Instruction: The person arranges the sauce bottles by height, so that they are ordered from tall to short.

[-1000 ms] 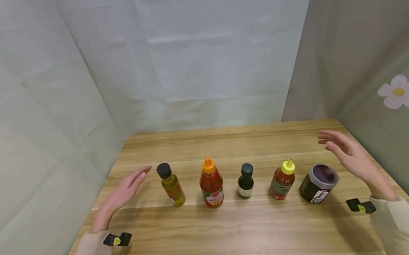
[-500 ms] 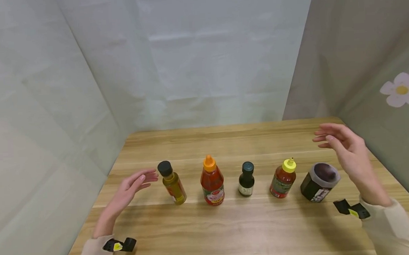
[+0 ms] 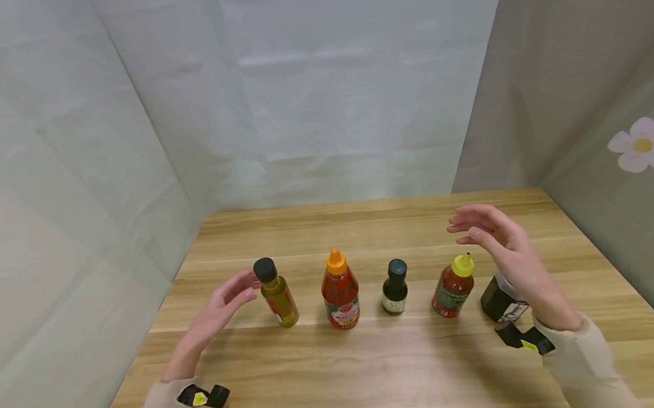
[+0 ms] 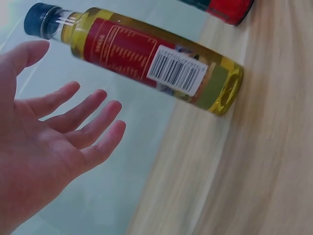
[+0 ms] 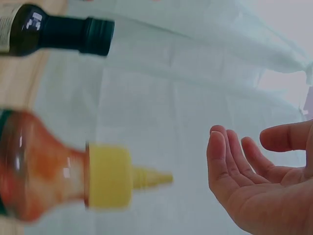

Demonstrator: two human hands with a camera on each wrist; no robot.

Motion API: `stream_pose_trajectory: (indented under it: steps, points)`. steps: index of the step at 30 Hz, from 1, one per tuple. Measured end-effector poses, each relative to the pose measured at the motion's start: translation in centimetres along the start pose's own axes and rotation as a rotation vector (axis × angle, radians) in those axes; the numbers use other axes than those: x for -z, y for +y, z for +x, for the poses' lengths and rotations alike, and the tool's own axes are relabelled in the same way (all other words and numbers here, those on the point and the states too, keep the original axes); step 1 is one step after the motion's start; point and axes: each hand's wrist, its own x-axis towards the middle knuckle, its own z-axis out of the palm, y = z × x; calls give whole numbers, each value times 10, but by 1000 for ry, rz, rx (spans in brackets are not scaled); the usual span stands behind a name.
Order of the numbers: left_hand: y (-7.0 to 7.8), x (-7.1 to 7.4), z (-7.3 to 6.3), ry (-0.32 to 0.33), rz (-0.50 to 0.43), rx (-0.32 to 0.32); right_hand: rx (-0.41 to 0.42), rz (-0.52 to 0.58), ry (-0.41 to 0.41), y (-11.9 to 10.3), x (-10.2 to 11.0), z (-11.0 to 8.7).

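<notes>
Beside the yellow oil bottle (image 3: 280,300) with a black cap, my left hand (image 3: 225,309) hovers with spread fingers. In the left wrist view a gap shows between that hand (image 4: 54,132) and the oil bottle (image 4: 156,58), whose label has a barcode. My right hand (image 3: 507,254) hangs in the air above and behind the yellow-capped sauce bottle (image 3: 452,287), holding nothing. Its fingers are loosely bent. The right wrist view shows the yellow nozzle cap (image 5: 110,176) apart from the right hand (image 5: 264,181). Partly hidden behind my right hand stands a dark jar (image 3: 501,300).
Also in the row are a red sauce bottle (image 3: 340,295) with an orange cap and a small dark bottle (image 3: 394,289). All stand on a wooden table (image 3: 340,374). Pale cloth (image 3: 344,93) hangs behind and at the sides.
My right hand has moved left, from beyond the dark jar to over the yellow-capped bottle, now covering part of the jar. My left hand has moved right, closer to the oil bottle.
</notes>
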Motion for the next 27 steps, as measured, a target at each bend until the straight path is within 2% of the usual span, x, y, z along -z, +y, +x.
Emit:
stream_pose_trajectory:
  steps: [6,10,13,18,23,27]
  points:
    - [-2,-9,1,-3,25,51,8,29,-70,7,-24,7]
    - [-2,-13,0,13,66,86,-9,9,-121,11,-42,10]
    - [-4,-15,0,31,54,54,-29,0,-165,15,-54,13]
    - [-6,-19,5,68,1,-35,-81,12,-227,19,-73,20]
    - [-5,-23,8,99,24,-40,-150,5,-292,19,-91,27]
    - [-5,-24,7,103,45,-14,-146,-38,-355,21,-106,32]
